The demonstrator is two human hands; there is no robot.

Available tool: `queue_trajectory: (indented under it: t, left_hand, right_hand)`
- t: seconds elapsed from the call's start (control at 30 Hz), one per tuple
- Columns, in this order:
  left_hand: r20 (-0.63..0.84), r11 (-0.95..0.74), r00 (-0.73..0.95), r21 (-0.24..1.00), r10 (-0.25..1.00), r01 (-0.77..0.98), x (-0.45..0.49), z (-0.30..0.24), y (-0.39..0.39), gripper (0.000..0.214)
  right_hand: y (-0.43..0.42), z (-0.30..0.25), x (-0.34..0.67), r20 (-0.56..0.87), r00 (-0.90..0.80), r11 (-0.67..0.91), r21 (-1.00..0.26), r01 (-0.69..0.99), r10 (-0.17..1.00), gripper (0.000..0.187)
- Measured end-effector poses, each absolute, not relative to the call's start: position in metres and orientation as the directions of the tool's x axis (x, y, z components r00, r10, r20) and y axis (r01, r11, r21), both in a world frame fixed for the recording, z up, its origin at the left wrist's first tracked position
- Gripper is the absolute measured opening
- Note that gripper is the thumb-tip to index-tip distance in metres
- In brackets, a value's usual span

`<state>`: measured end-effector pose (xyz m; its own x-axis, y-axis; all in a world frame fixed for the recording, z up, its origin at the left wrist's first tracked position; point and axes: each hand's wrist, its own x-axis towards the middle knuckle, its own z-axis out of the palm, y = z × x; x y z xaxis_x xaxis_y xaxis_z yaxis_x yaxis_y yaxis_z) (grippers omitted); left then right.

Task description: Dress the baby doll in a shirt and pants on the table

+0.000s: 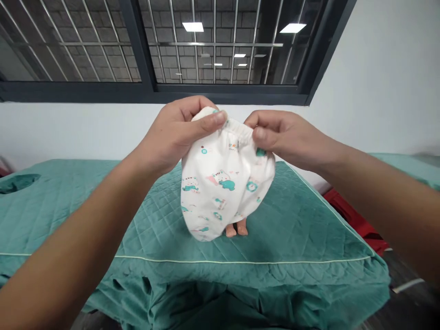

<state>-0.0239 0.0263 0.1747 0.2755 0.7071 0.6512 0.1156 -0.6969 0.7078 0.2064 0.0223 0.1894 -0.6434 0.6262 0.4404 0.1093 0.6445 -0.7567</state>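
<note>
A pair of white baby pants (220, 183), printed with small cartoon animals in teal and pink, hangs upright in front of me. My left hand (182, 133) pinches the gathered elastic waistband at its left, thumb toward me. At the right end of the same band, my right hand (278, 137) grips the cloth between thumb and fingers. Below the hem, two small doll feet (236, 229) show on the bed; the rest of the doll is hidden behind the pants.
A green quilted cover (309, 229) spreads over the padded bed, with an oval hole (17, 183) at the far left. Behind stand a white wall (85, 130) and a barred window (220, 46). Red fabric (357, 220) lies past the right edge, above the dark floor (405, 298).
</note>
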Motion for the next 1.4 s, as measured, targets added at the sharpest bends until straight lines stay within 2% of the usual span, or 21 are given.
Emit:
queue_trajectory:
  t: [0.1,0.2,0.3,0.4,0.47,0.57,0.67,0.8,0.9,0.97,1.03,1.13,1.2,1.33,1.4]
  left_hand:
    - [0.687,-0.741,0.299,0.658,0.662,0.129,-0.012,0.179,0.019,0.032]
    - [0.667,-0.708,0.314,0.705,0.675,0.024,-0.010,0.177,0.018,0.045]
    - [0.532,-0.602,0.448,0.799,0.718,0.016,-0.020,0.165,0.022,0.059]
    - [0.359,-0.489,0.530,0.864,0.768,0.122,-0.030,0.147,0.025,0.048]
    - [0.337,-0.439,0.475,0.891,0.813,0.120,-0.030,0.137,0.028,0.039]
    - [0.405,-0.433,0.355,0.902,0.843,0.000,-0.019,0.129,0.034,0.039]
    - [0.427,-0.406,0.295,0.904,0.855,-0.132,-0.004,0.127,0.041,0.041]
    - [0.349,-0.266,0.374,0.929,0.859,-0.257,0.010,0.117,0.037,0.048]
    - [0.213,-0.168,0.547,0.977,0.810,-0.132,0.016,0.102,0.028,0.048]
    - [0.195,-0.178,0.533,0.980,0.823,-0.083,0.019,0.092,0.026,0.043]
    - [0.250,-0.212,0.400,0.967,0.882,-0.138,0.023,0.082,0.029,0.041]
    - [0.281,-0.218,0.197,0.932,0.939,-0.288,0.026,0.072,0.044,0.041]
    - [0.262,-0.204,0.130,0.917,0.956,-0.343,0.027,0.068,0.055,0.042]
    - [0.233,-0.181,0.107,0.915,0.966,-0.360,0.029,0.059,0.067,0.047]
    - [0.214,-0.155,0.131,0.921,0.968,-0.356,0.031,0.055,0.069,0.048]
  right_hand:
    - [0.021,0.188,0.192,0.397,-0.756,0.682,-0.726,0.088,0.521,0.029]
    - [0.023,0.190,0.189,0.445,-0.750,0.695,-0.719,0.028,0.490,0.023]
    - [0.025,0.191,0.202,0.512,-0.648,0.653,-0.757,-0.030,0.564,0.026]
    - [0.026,0.183,0.217,0.489,-0.553,0.560,-0.827,-0.048,0.674,0.031]
    - [0.028,0.171,0.220,0.394,-0.597,0.507,-0.861,0.025,0.699,0.030]
    - [0.034,0.152,0.215,0.240,-0.696,0.492,-0.851,0.185,0.677,0.034]
    - [0.041,0.142,0.205,0.256,-0.712,0.531,-0.826,0.191,0.654,0.034]
    - [0.047,0.139,0.203,0.487,-0.504,0.583,-0.812,0.040,0.713,0.035]
    - [0.052,0.135,0.208,0.582,-0.301,0.598,-0.800,-0.048,0.755,0.035]
    - [0.055,0.129,0.211,0.594,-0.221,0.586,-0.803,-0.108,0.774,0.035]
    - [0.059,0.121,0.209,0.566,-0.186,0.542,-0.824,-0.165,0.803,0.035]
    - [0.061,0.106,0.202,0.460,-0.233,0.418,-0.884,-0.208,0.857,0.037]
    - [0.062,0.098,0.198,0.375,-0.351,0.332,-0.926,-0.178,0.858,0.036]
    - [0.067,0.086,0.199,0.210,-0.644,0.295,-0.955,0.026,0.735,0.040]
    - [0.071,0.081,0.202,0.166,-0.662,0.326,-0.937,0.124,0.731,0.040]
